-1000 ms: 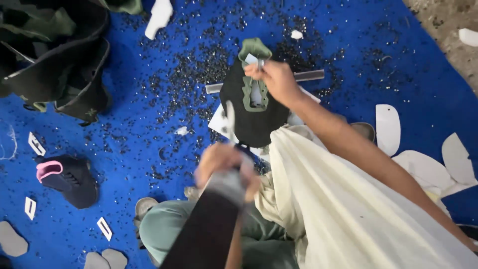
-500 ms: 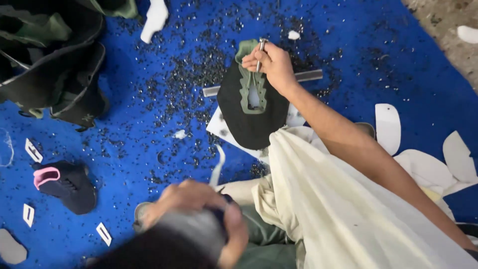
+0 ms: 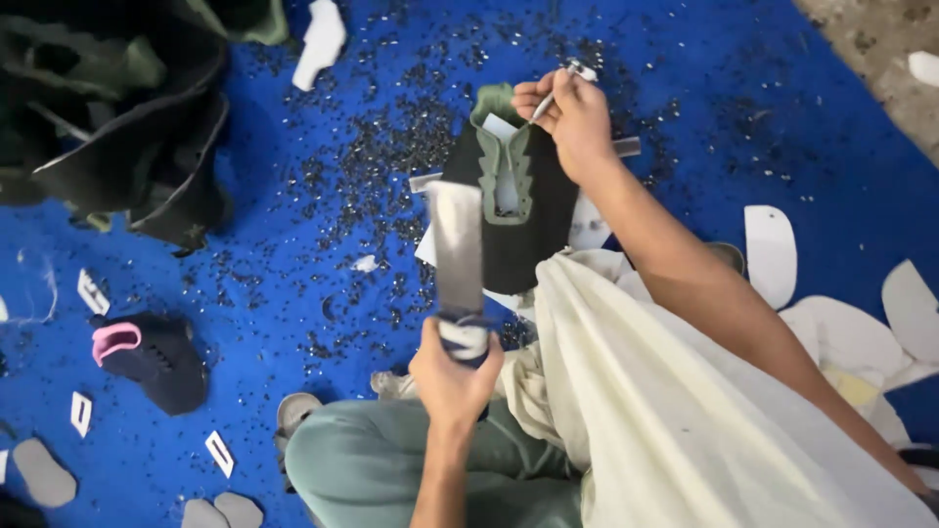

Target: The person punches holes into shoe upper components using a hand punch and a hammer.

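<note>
A black shoe upper (image 3: pixel 518 220) with a sage-green trim scalloped along its central opening was seen lying flat on the blue floor mat (image 3: pixel 293 293), a little right of centre and toward the far side, with a pale insert showing inside the opening and a green tab at its far end. The right hand (image 3: pixel 572 122) was rested on the far right edge of the upper, its fingers pinched closed around a thin metal punch (image 3: pixel 553 93) that was held slanted, tip down, by the green trim. The left hand (image 3: pixel 452 376) was raised nearer the viewer, clenched about the wrapped grip of a flat grey metal bar (image 3: pixel 458 249), which was held upright and blurred, its upper end overlapping the left side of the upper in the view. The mat around the upper was strewn with small dark punched scraps (image 3: pixel 381 147). A heap of black and green uppers (image 3: pixel 108 108) was piled at the far left, a dark piece with a pink edge (image 3: pixel 147 357) lay at the near left, and white cut shapes (image 3: pixel 773 254) were scattered at the right.
</note>
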